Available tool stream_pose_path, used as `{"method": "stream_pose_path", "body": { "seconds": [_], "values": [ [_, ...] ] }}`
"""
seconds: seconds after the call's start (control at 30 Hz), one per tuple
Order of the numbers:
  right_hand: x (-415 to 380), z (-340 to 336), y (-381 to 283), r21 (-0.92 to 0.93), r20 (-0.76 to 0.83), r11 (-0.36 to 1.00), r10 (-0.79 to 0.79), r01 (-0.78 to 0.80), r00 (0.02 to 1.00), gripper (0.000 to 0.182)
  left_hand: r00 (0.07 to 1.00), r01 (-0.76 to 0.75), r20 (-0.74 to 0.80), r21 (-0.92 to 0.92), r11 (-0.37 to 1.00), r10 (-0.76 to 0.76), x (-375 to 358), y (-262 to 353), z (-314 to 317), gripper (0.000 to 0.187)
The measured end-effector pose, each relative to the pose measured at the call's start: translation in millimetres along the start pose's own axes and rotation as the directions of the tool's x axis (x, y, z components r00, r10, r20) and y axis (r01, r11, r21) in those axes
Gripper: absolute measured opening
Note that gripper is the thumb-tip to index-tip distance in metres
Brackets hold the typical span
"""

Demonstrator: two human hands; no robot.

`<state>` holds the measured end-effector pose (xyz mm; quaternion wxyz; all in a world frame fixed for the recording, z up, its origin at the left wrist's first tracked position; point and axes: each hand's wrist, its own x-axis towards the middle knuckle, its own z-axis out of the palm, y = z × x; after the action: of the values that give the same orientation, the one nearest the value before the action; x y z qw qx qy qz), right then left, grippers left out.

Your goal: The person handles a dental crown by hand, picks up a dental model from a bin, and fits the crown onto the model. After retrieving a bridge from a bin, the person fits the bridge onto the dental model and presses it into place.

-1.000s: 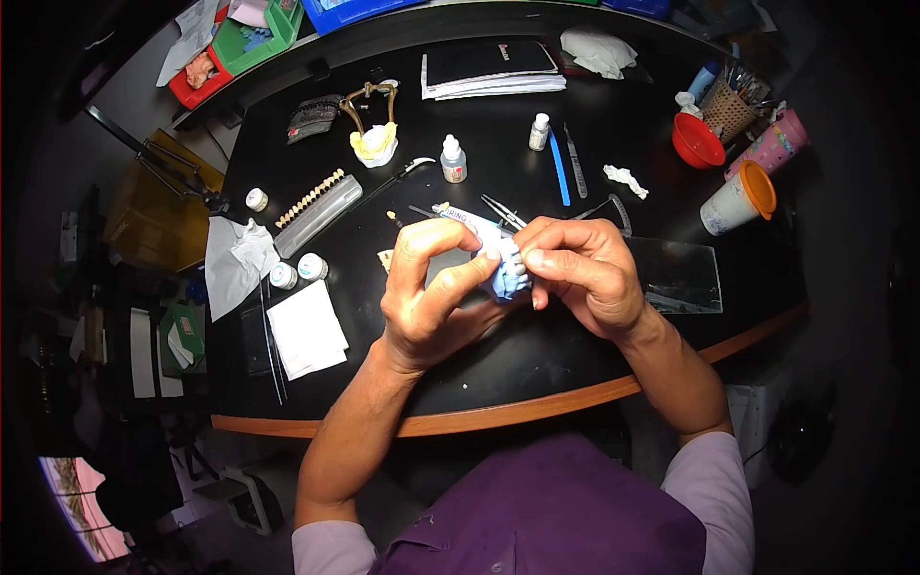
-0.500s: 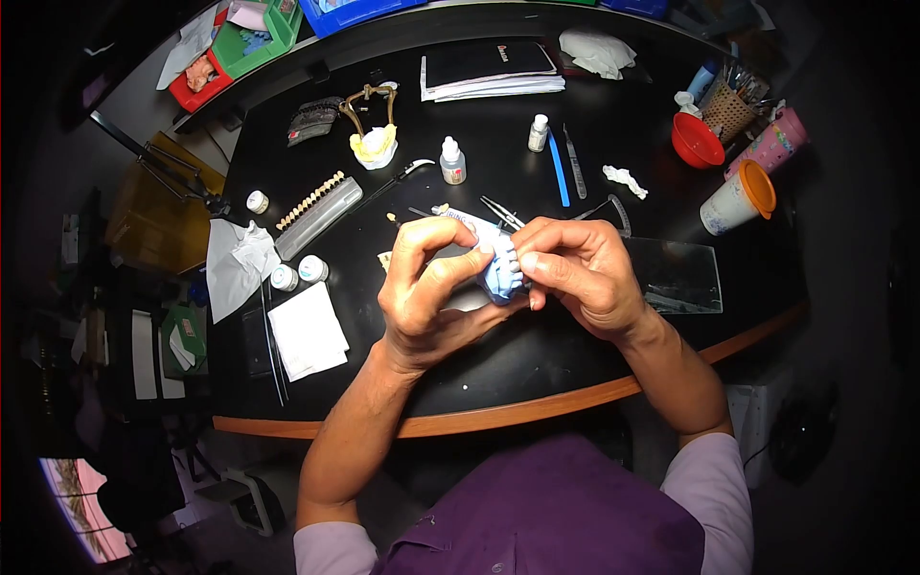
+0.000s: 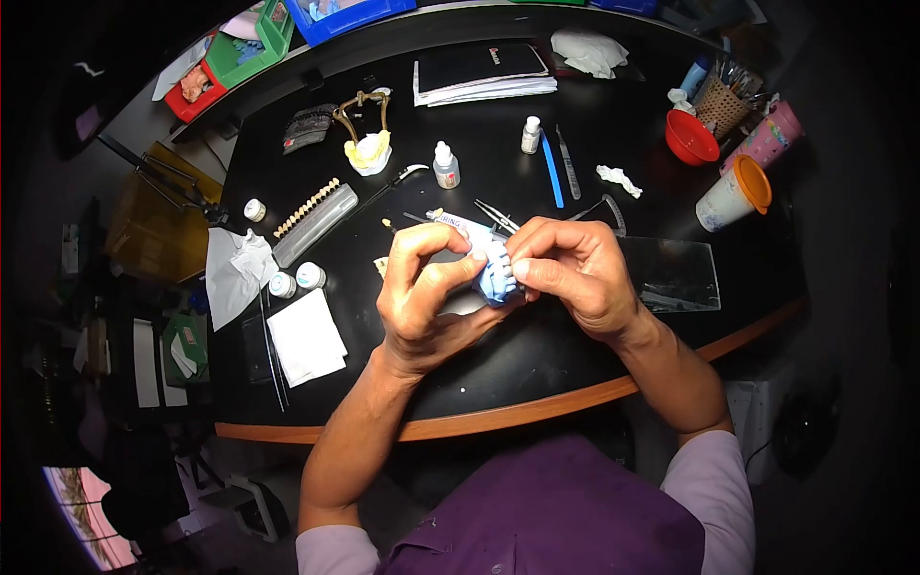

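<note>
A blue dental model (image 3: 496, 281) with a row of whitish teeth is held up over the near middle of the desk. My left hand (image 3: 420, 292) is closed around its left side, with thumb and index finger at the upper edge. From the right, my right hand (image 3: 580, 276) pinches at the teeth with thumb and index finger; whether a separate small piece sits between those fingertips is hidden. Just beyond the model lie tweezers (image 3: 498, 217) and a white printed card or packet (image 3: 450, 222), partly covered by my hands.
Left of my hands are a tooth shade guide (image 3: 314, 222), small jars (image 3: 310, 275) and a folded white cloth (image 3: 307, 331). An articulator with a cast (image 3: 368, 151), dropper bottle (image 3: 447, 168) and blue-handled tool (image 3: 552, 171) lie beyond. A glass plate (image 3: 676, 275) and orange-lidded cup (image 3: 732, 196) are right.
The view has shifted slightly. The blue model has turned a little in my hands, and my right fingertips have moved slightly along its teeth. Both hands keep their hold.
</note>
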<state>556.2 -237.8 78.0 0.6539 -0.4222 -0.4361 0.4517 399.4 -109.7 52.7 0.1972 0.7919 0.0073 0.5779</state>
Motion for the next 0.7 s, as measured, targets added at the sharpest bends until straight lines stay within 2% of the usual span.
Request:
{"method": "stream_pose_path", "body": {
  "seconds": [0.1,0.2,0.23,0.33,0.4,0.53,0.63,0.7],
  "values": [
    [0.0,0.2,0.9,-0.046,0.014,0.997,-0.054,0.054,0.998,0.007,1.000,0.025,-0.011,0.028,0.999,-0.025,-1.0,2.8,0.0,0.060],
    [-0.5,10.2,8.1,-0.159,-0.012,0.962,-0.229,0.224,0.973,0.012,0.999,0.037,-0.037,0.065,0.997,-0.034,-4.4,1.8,-0.5,0.062],
    [1.6,8.9,9.8,-0.350,0.054,0.874,-0.340,0.337,0.939,0.020,0.998,0.036,-0.045,0.079,0.996,-0.032,-4.5,1.5,-1.5,0.063],
    [1.5,16.6,19.1,-0.513,0.057,0.767,-0.417,0.385,0.907,0.027,0.996,0.040,-0.078,0.069,0.997,-0.034,-5.7,4.9,1.5,0.066],
    [-1.5,19.6,14.4,-0.539,0.058,0.768,-0.374,0.344,0.926,0.027,0.995,0.069,-0.076,0.041,0.997,-0.066,-8.1,5.6,1.3,0.067],
    [-1.2,13.2,-0.3,-0.546,0.025,0.791,-0.313,0.275,0.949,0.026,0.984,0.175,0.059,-0.106,0.979,-0.170,1.8,-1.4,-6.9,0.070],
    [2.4,2.1,-10.6,-0.554,0.132,0.779,-0.266,0.294,0.955,0.024,0.950,0.298,0.180,-0.273,0.915,-0.256,15.0,-0.6,-16.7,0.069],
    [4.5,-1.3,-9.5,-0.565,0.202,0.749,-0.281,0.346,0.938,0.024,0.907,0.413,0.262,-0.400,0.818,-0.331,9.4,-1.5,-18.3,0.063]
  ]
}}
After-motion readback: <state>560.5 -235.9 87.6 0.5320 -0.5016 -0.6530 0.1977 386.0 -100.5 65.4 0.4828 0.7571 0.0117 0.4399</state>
